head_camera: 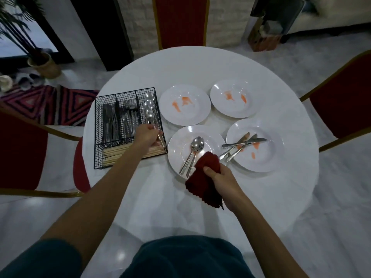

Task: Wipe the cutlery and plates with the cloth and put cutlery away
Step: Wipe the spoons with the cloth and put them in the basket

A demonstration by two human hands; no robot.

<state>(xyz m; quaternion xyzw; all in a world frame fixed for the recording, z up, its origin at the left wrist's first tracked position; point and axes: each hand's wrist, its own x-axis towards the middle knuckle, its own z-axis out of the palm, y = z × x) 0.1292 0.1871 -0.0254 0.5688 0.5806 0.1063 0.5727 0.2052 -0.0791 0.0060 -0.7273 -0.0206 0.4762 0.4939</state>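
My left hand (147, 136) grips a spoon (149, 115) by its handle, with the bowl over the right compartment of the black wire cutlery basket (97, 127). My right hand (221, 180) holds a dark red cloth (202, 177) at the near edge of the near-left plate (174, 155). Two spoons (195, 147) lie on that plate. Several knives (241, 144) rest on the near-right plate (269, 157), which has orange smears. The two far plates (184, 115) (233, 110) also carry orange smears.
The basket holds knives, forks and spoons in three compartments and chopsticks (128, 152) along its front. Everything stands on a round white table (200, 65). Red chairs stand at the far side (180, 21), left (20, 149) and right (341, 109).
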